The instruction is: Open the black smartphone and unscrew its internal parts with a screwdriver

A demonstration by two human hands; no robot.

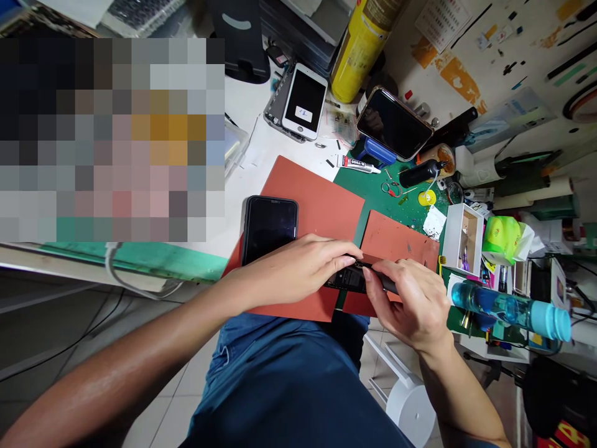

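An opened phone (346, 280) with dark inner parts showing lies low over the red mats, between my two hands. My left hand (321, 264) comes in from the left, its thumb and fingertips pinched together at the phone's upper edge. From the right, my right hand (410, 298) grips the phone's other side, thumb and index finger meeting near the left fingertips. The hands cover much of the phone, and any small part between the fingertips is too hidden to name. A black-screened phone (270, 225) lies beside my left forearm, on the larger red mat (312, 186).
Behind stand a white phone (305, 99), a propped-up phone (394, 124), a glue tube (358, 165) and a yellow can (357, 62). On the right are a white box (463, 239) and a blue water bottle (508, 309). A pixelated block covers the upper left.
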